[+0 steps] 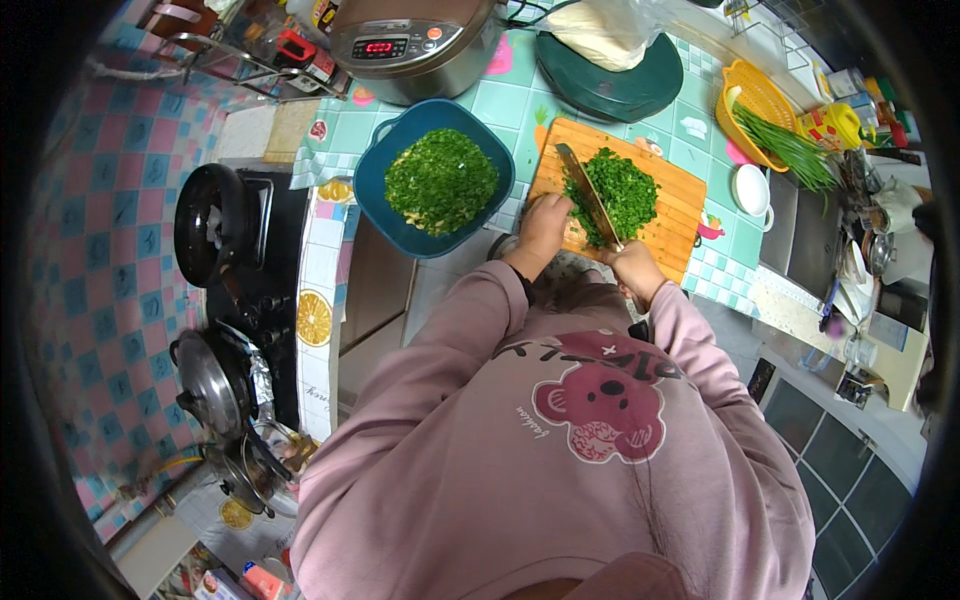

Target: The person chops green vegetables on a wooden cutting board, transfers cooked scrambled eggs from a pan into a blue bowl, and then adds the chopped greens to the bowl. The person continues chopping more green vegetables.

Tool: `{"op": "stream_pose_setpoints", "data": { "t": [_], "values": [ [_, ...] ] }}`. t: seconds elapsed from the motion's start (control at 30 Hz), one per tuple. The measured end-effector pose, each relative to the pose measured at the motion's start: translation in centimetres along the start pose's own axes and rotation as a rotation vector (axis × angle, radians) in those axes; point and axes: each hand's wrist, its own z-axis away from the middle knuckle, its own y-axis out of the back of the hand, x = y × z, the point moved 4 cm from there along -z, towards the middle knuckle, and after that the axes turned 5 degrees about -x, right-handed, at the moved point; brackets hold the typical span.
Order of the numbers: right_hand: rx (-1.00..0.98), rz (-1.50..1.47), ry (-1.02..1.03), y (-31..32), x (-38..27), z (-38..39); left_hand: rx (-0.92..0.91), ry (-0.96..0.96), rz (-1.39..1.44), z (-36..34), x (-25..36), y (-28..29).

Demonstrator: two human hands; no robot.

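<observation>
A wooden cutting board (678, 212) carries a heap of finely chopped green leaves (622, 192). My right hand (636, 268) is closed round the handle of a kitchen knife (588, 192) at the board's near edge. The blade points away from me and leans left, along the left side of the greens. My left hand (543, 230) rests at the board's near left corner, beside the blade, with its fingers curled; what they hold, if anything, is hidden. To the left stands a blue square basin (372, 200), with chopped greens (442, 180) over paler bits.
Behind the basin sits a rice cooker (410, 50). A dark green lid or tray (560, 85) bears a bag of pale dough-like stuff (605, 35). Right are a yellow basket (735, 85) with long green stalks (790, 145), and a white bowl (750, 188). Pans (208, 225) line the left stove.
</observation>
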Motion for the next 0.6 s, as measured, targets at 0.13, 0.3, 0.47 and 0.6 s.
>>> {"op": "stream_pose_setpoints", "data": {
  "t": [0.13,0.3,0.47,0.6],
  "values": [
    [0.016,0.171,-0.029,0.1,-0.5,1.0,-0.005,0.114,0.097,0.4,-0.5,1.0],
    [0.012,0.275,-0.055,-0.4,-0.6,0.6,-0.001,0.151,0.096,0.8,-1.1,2.5],
    [-0.049,0.264,-0.105,-0.9,1.0,-1.6,-0.057,0.171,0.021,0.1,-0.4,1.1],
    [0.024,0.479,0.006,-2.0,0.9,-4.6,-0.067,0.153,-0.017,0.0,-0.4,0.3]
  ]
}}
